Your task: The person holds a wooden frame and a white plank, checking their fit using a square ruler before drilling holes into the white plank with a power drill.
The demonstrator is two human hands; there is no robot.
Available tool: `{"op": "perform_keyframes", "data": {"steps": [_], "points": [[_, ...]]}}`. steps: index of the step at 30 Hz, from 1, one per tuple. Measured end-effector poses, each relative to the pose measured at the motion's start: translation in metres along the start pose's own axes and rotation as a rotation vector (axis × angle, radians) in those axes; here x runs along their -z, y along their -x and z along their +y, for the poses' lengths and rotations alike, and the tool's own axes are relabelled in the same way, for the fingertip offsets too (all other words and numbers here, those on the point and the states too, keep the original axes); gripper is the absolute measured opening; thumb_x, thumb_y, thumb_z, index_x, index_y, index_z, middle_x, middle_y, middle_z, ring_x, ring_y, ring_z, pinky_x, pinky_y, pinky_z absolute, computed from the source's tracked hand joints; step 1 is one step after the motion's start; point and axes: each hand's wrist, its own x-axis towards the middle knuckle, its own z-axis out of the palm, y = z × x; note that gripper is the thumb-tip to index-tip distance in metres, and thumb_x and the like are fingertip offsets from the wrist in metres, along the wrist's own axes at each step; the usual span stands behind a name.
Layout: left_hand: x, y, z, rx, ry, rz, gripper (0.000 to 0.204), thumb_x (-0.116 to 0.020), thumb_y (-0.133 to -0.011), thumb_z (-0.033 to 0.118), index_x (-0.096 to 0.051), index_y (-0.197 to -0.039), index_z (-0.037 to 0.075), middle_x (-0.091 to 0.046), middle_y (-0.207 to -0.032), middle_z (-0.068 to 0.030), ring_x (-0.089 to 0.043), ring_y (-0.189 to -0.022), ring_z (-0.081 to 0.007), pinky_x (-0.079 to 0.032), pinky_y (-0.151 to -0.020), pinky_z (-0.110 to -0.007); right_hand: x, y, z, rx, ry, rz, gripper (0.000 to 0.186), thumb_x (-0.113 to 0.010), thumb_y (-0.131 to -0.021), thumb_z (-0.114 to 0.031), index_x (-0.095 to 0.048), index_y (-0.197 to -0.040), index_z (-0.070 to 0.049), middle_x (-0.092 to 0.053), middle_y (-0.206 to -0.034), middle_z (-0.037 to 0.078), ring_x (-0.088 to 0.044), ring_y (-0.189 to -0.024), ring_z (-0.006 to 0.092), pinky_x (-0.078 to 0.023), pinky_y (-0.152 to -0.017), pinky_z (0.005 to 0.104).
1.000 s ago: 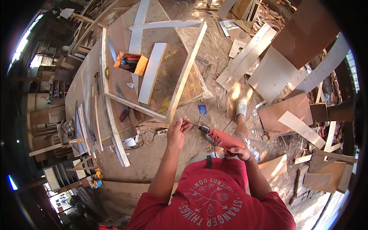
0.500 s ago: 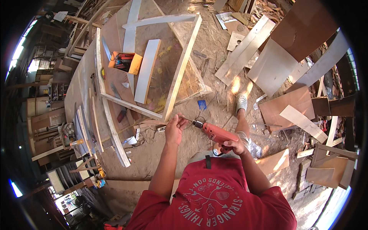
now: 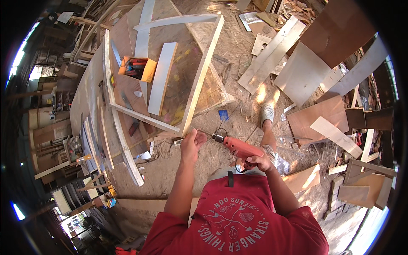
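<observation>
My right hand (image 3: 259, 161) is wrapped around the handle of a red corded power drill (image 3: 240, 148). Its dark chuck points left, and a thin bit stretches toward the near corner of a wooden frame (image 3: 203, 76). Beside that corner is my left hand (image 3: 191, 143), its thumb raised and its slightly blurred fingers apart from the thumb. I make out nothing held in it. The bit passes close to these fingers; whether its tip touches the wood is too small to tell. The frame, made of pale strips, rests on a worn wooden worktop (image 3: 182, 80).
An orange box (image 3: 148, 70) of hand tools and a white board (image 3: 163, 78) lie inside the frame. A blue scrap (image 3: 223, 115) is on the dirt floor. Loose plywood sheets (image 3: 302, 73) and planks cover the right side. A long strip (image 3: 127, 157) juts from the worktop's left.
My left hand has shifted slightly, and its fingers have moved away from the thumb. The drill has moved a little to the left, still in my right hand.
</observation>
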Motion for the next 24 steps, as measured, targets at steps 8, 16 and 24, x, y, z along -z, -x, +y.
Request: {"op": "perform_keyframes", "data": {"steps": [8,16,24], "points": [[-0.005,0.025,0.067,-1.068,-1.467,0.282,0.037,-0.08,-0.089,0.017,-0.067,-0.12,0.005,-0.068,-0.121,-0.0178,-0.064,-0.113,-0.0407,-0.052,-0.094,-0.05,0.009,0.0,0.005,-0.061,-0.056,-0.058,0.054,-0.08,-0.083,-0.021,-0.066,-0.126,0.008,-0.071,-0.087,0.01,-0.059,-0.059,0.0142,-0.04,-0.048,0.0274],[0.009,-0.012,0.075,-0.944,-1.659,-0.142,0.028,-0.074,-0.093,0.007,-0.073,-0.121,0.013,-0.062,-0.131,-0.0231,-0.068,-0.106,-0.0432,-0.057,-0.09,-0.051,0.008,0.0,0.003,-0.042,-0.075,-0.048,0.057,-0.08,-0.083,-0.019,-0.064,-0.13,0.009,-0.071,-0.087,0.011,-0.056,-0.057,0.0136,-0.039,-0.048,0.0277],[0.009,-0.023,0.072,-0.932,-1.617,-0.198,0.02,-0.069,-0.096,0.009,-0.075,-0.115,0.011,-0.062,-0.101,-0.0224,-0.069,-0.092,-0.0434,-0.056,-0.077,-0.054,0.01,0.0,-0.003,-0.064,-0.043,-0.035,0.063,-0.079,-0.083,-0.02,-0.062,-0.137,0.009,-0.07,-0.086,0.011,-0.056,-0.057,0.0123,-0.038,-0.047,0.0271]]}}
